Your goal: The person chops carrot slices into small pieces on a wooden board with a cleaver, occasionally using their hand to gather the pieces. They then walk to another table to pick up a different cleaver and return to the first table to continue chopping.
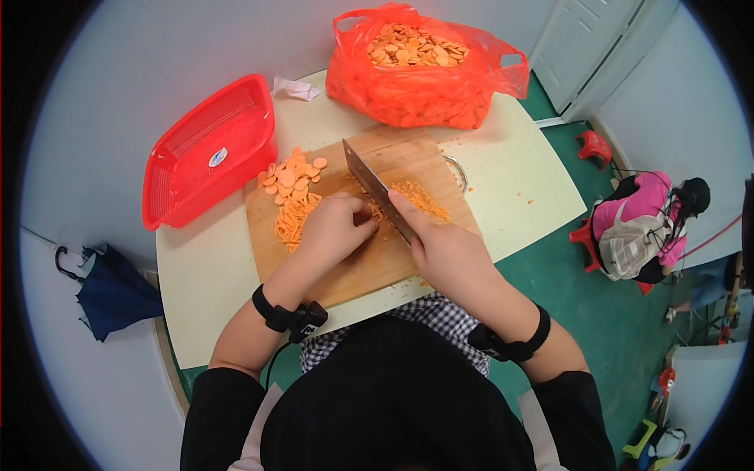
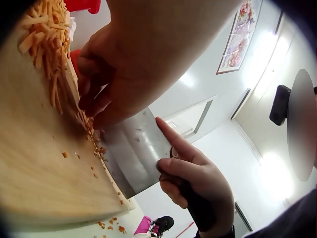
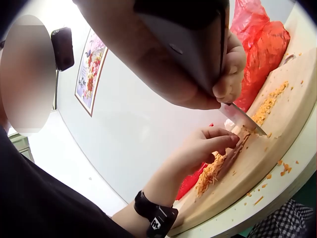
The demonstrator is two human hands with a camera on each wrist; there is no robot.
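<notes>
A cleaver [image 1: 378, 191] stands with its edge down on the wooden board [image 1: 334, 286], its handle gripped by the right hand [image 1: 455, 255], whose index finger lies along the blade. Beside the blade, the left hand [image 1: 338, 228] rests with curled fingertips on orange strips, which its fingers partly hide. Finely chopped orange bits [image 1: 424, 200] lie on the blade's other side. Orange strips [image 1: 292, 221] and round slices [image 1: 292, 174] are heaped at the board's left. In the left wrist view the blade [image 2: 136, 151] is close to the left fingertips [image 2: 94, 101].
An empty red basket [image 1: 208, 157] stands at the table's left, and a red bag [image 1: 416, 90] full of orange slices at the back. Crumpled paper [image 1: 297, 88] lies between them. A metal ring handle [image 1: 455, 173] edges the board. A person in pink sits beyond the table at right.
</notes>
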